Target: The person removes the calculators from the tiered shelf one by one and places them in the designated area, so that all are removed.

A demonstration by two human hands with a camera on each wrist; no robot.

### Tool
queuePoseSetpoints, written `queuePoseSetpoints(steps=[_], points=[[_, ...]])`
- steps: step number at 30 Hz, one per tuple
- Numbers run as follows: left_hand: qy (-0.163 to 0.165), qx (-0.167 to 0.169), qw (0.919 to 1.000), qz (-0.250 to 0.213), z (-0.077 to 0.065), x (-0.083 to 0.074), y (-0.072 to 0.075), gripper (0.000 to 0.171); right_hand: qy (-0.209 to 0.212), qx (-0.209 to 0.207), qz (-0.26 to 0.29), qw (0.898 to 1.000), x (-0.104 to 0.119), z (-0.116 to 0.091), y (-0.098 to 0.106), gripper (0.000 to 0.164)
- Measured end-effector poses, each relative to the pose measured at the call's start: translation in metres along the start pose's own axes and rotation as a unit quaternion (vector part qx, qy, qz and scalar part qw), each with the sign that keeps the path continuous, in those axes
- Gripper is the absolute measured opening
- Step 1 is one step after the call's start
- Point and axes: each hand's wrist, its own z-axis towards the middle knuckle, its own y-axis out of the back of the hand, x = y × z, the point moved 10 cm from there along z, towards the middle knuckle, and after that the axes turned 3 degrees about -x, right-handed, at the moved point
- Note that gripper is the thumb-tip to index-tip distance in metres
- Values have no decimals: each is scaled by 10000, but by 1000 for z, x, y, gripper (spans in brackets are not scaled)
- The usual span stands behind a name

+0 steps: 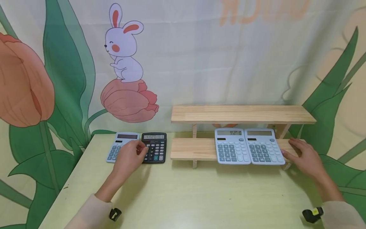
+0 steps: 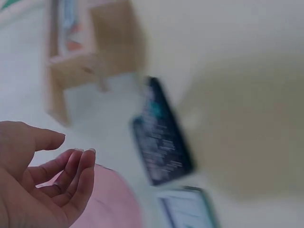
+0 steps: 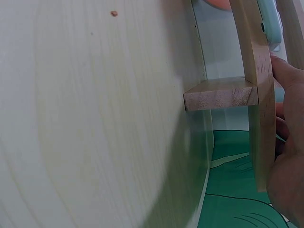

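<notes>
My left hand [image 1: 130, 156] is over the table, in front of a light-blue calculator [image 1: 113, 153] and a black calculator [image 1: 156, 149] lying side by side. In the left wrist view this hand [image 2: 52, 178] has loosely bent fingers, a gap before the thumb and nothing held; the black calculator [image 2: 164, 147] looks blurred there. Two more light-blue calculators, a left one [image 1: 232, 148] and a right one [image 1: 264, 148], lean side by side on the lower shelf. My right hand [image 1: 307, 159] is at the shelf's right end, its thumb by the right calculator's edge [image 3: 271, 28].
A two-tier wooden shelf [image 1: 243, 114] stands at the back right of the pale table [image 1: 200, 197]. Its lower board [image 1: 193, 149] shows bare wood left of the calculators. Behind hangs a printed cloth [image 1: 186, 63] with a rabbit and tulips.
</notes>
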Motion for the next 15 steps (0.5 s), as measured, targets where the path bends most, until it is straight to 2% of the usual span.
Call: queuePoseSetpoints(steps=[5,8,12,15], points=[[-391,-242,9986,-275,-13,-50,23,14,24,-5,-16,10000,1,0,-1,76],[-679,-288,9951,-664,-21,-78,27,9,37,-1,-5,10000,1,0,-1,76],[-902,-45,9870,-1331,-29,-107,14,8,40,-9,-3,10000,-1,1,0,76],[-795,392,9778,-1901,-33,-121,-6,12,26,17,0,10000,-2,0,-3,76]])
